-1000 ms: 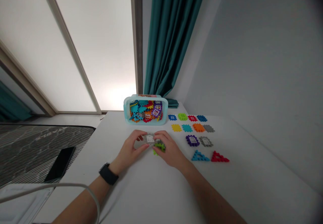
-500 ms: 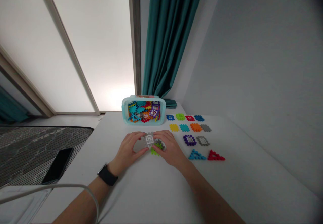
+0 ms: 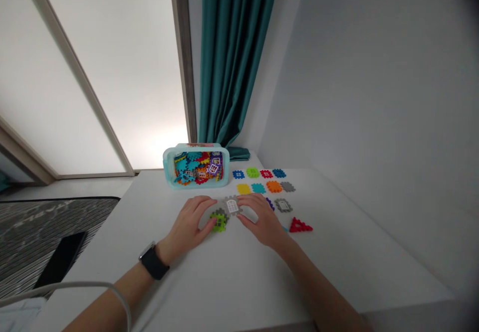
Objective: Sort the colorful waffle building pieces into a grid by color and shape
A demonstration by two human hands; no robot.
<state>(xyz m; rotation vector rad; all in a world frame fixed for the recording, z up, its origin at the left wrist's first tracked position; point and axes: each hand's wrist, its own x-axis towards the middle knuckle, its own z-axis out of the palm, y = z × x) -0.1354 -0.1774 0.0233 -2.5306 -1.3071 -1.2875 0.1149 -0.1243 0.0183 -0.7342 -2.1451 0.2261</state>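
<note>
A grey plastic window tile (image 3: 232,206) with a white window lies on the table between my hands, and a darker grey piece (image 3: 221,213) sits at its lower left. Below that is a green lattice tile (image 3: 219,222), and I cannot tell whether these pieces are joined. My left hand (image 3: 189,220) curves over the pieces, its thumb against the green tile. My right hand (image 3: 260,217) has its fingertips on the right edge of the grey window tile. A black watch (image 3: 153,263) circles my left wrist.
A pale teal tub (image 3: 196,185) full of mixed tiles stands beyond my hands. To the right, rows of coloured tiles (image 3: 274,187) and a red triangle (image 3: 300,226) lie on the white table (image 3: 224,277). A phone (image 3: 61,259) lies on a striped surface (image 3: 45,222) left of the table edge.
The green tile now sits by my left thumb, no longer under my right hand. My hands are slightly further apart. The whole scene has shifted left in view as my head turned.
</note>
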